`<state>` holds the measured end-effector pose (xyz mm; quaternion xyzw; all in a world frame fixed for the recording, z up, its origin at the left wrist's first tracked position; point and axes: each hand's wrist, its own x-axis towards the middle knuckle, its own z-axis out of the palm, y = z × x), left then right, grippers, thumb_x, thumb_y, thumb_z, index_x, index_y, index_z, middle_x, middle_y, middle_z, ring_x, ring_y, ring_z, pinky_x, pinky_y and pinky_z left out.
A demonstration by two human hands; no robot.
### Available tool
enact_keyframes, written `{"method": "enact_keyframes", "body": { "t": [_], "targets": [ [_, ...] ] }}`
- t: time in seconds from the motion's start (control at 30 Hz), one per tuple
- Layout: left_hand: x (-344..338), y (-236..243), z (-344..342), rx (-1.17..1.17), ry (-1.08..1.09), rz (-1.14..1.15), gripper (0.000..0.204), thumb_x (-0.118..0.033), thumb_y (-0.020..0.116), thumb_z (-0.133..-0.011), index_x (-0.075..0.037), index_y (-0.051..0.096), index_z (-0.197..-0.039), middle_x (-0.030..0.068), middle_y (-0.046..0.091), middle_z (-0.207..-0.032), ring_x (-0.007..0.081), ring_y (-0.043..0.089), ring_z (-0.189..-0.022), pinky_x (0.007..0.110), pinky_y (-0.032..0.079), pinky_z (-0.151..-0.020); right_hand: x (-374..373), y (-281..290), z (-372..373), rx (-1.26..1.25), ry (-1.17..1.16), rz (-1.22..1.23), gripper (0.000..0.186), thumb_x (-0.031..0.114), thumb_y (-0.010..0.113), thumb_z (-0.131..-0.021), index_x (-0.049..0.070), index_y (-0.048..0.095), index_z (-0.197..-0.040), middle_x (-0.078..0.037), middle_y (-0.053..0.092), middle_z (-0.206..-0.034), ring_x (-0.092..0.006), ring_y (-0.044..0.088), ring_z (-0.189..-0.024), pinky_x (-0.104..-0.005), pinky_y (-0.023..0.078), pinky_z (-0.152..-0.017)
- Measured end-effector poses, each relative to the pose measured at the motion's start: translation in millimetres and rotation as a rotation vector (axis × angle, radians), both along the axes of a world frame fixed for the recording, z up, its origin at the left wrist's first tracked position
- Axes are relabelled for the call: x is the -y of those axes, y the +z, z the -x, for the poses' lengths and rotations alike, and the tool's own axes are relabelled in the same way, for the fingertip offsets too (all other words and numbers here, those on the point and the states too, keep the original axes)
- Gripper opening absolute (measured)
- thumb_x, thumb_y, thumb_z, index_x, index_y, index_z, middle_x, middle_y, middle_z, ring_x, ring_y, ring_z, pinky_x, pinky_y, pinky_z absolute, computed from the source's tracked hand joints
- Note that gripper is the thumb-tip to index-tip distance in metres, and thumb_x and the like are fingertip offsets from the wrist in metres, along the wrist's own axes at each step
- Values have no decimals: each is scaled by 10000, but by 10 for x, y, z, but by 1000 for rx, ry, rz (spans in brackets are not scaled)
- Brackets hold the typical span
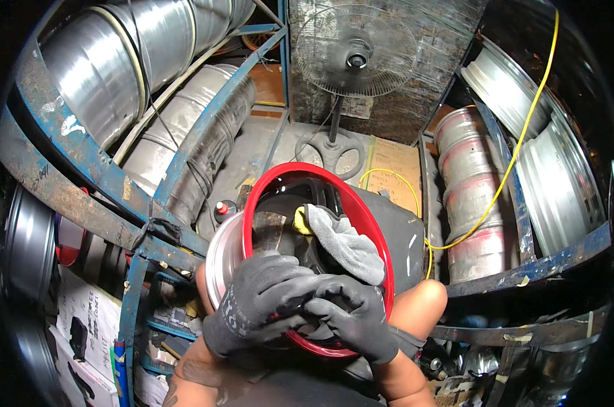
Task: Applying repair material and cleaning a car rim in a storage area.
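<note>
A wheel rim (383, 251) with a glossy red lip and black spokes stands between my knees, its silver barrel (220, 261) showing at the left. Both my hands wear dark grey gloves and meet over the rim's near edge. My left hand (263, 298) has its fingers bent and pressed together, reaching toward the right one. My right hand (351, 312) is curled, thumb and fingers drawn close. Something dark and crumpled shows below the fingers, too hidden to name. A grey cloth (347, 244) with a yellow patch at one end hangs over the rim's inner right side.
Blue metal racks (208, 129) hold silver wheel rims (93, 74) on the left, with more rims (473, 183) on the right. A pedestal fan (356, 57) stands ahead. A yellow cable (517, 152) runs down the right. A red-capped bottle (223, 209) sits left of the wheel.
</note>
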<state>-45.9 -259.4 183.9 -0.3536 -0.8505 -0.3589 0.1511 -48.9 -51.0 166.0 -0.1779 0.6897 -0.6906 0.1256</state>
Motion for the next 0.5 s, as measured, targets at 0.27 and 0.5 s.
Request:
{"method": "enact_keyframes", "body": {
  "t": [0.27, 0.5],
  "targets": [
    [-113, -132, -127, 198, 52, -285, 592, -204, 897, -623, -56, 609, -1118, 108, 614, -1119, 343, 575, -1136, 433, 448, -986, 31, -110, -26, 328, 193, 304, 243, 208, 577, -1011, -25, 638, -1040, -33, 663, -941, -76, 584, -797, -243, 479, -730],
    [-237, -137, -99, 93, 145, -137, 518, -236, 878, -634, -80, 618, -1054, 71, 624, -1048, 339, 553, -1138, 447, 445, -989, -15, -285, -37, 457, 139, 438, 242, 215, 589, -996, -12, 623, -1072, -88, 705, -926, -103, 632, -781, -248, 514, -724]
  ]
}}
